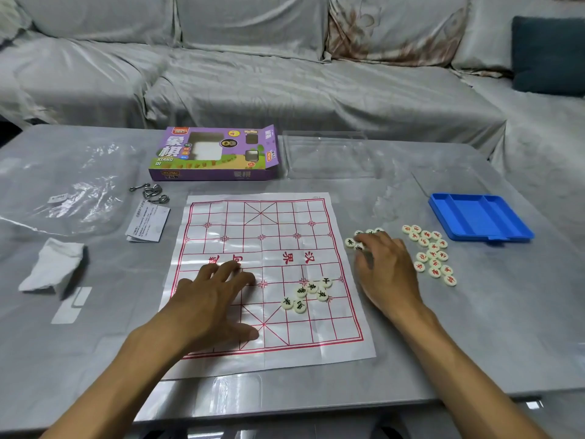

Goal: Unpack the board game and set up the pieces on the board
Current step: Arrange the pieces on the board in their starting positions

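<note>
Paper board (269,236) is pinned flat by the left hand (212,299), fingers spread, while the right hand (384,267) curls over black pieces (354,240) beside it, probably gathering them.

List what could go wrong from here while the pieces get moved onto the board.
1. The paper board is creased; the left hand presses it flat. Lifting that hand may let it shift and scatter the black-lettered pieces lying on it.
2. The right hand reaches over loose black pieces off the board; a sweep could knock them into the red-lettered pieces beside them, mixing the sets.
</note>
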`<state>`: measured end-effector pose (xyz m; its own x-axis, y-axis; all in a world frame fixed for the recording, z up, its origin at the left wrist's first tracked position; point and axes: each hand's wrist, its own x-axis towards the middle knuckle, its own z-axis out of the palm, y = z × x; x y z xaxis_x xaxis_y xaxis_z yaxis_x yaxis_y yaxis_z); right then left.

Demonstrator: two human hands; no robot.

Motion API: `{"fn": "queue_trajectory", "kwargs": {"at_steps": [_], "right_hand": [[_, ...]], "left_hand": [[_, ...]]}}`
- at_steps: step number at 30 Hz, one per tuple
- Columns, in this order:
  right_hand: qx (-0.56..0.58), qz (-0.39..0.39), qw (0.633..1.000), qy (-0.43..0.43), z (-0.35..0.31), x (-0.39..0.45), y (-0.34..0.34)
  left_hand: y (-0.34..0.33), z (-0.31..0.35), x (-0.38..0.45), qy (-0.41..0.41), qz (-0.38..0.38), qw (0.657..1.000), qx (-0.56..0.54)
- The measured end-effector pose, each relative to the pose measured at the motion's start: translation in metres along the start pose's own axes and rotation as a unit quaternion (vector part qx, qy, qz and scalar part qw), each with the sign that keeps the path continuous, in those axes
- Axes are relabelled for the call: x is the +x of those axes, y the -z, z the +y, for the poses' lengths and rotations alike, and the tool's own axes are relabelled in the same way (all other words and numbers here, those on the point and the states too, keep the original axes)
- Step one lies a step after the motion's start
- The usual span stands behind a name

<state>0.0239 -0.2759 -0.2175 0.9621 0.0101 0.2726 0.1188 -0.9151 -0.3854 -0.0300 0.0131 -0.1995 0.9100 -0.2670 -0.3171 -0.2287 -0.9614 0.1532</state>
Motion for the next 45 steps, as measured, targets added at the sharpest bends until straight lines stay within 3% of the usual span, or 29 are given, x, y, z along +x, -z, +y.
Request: {"fn": "queue_trajectory", "kwargs": {"at_steps": [3, 7, 15, 18, 22, 26, 35, 41, 45], "right_hand": [[-0.076, -0.056, 0.995, 0.012, 0.013, 0.002, -0.002], [-0.115, -0.025, 0.993, 0.031, 0.014, 0.001, -0.005], [-0.011, -0.029, 0.999, 0.015, 0.011, 0.005, -0.005], [0.069, 0.004, 0.998, -0.004, 0.001, 0.002, -0.002], [0.135, -0.010, 0.988, 0.077, -0.041, -0.012, -0.015], [0.080, -0.057, 0.986, 0.131, -0.053, -0.020, -0.033], [0.105, -0.009, 0.989, 0.099, -0.035, 0.002, -0.019], [0.084, -0.125, 0.969, 0.195, -0.045, -0.004, -0.021], [0.104, -0.093, 0.979, 0.152, -0.044, 0.000, -0.020]], "left_hand": [[0.001, 0.001, 0.000, 0.001, -0.002, 1.000, 0.006], [0.003, 0.003, -0.001, 0.003, -0.004, 1.000, 0.013], [0.003, 0.002, -0.002, 0.000, -0.003, 1.000, 0.009], [0.002, 0.001, -0.001, 0.001, -0.004, 1.000, 0.006], [0.003, 0.001, -0.001, 0.001, -0.003, 1.000, 0.000], [0.002, 0.001, -0.001, 0.000, 0.001, 1.000, 0.001], [0.000, -0.002, 0.001, -0.004, 0.004, 1.000, -0.004], [-0.002, -0.002, 0.001, -0.001, 0.002, 1.000, 0.001], [-0.002, -0.002, 0.000, -0.003, 0.006, 1.000, 0.001]]}}
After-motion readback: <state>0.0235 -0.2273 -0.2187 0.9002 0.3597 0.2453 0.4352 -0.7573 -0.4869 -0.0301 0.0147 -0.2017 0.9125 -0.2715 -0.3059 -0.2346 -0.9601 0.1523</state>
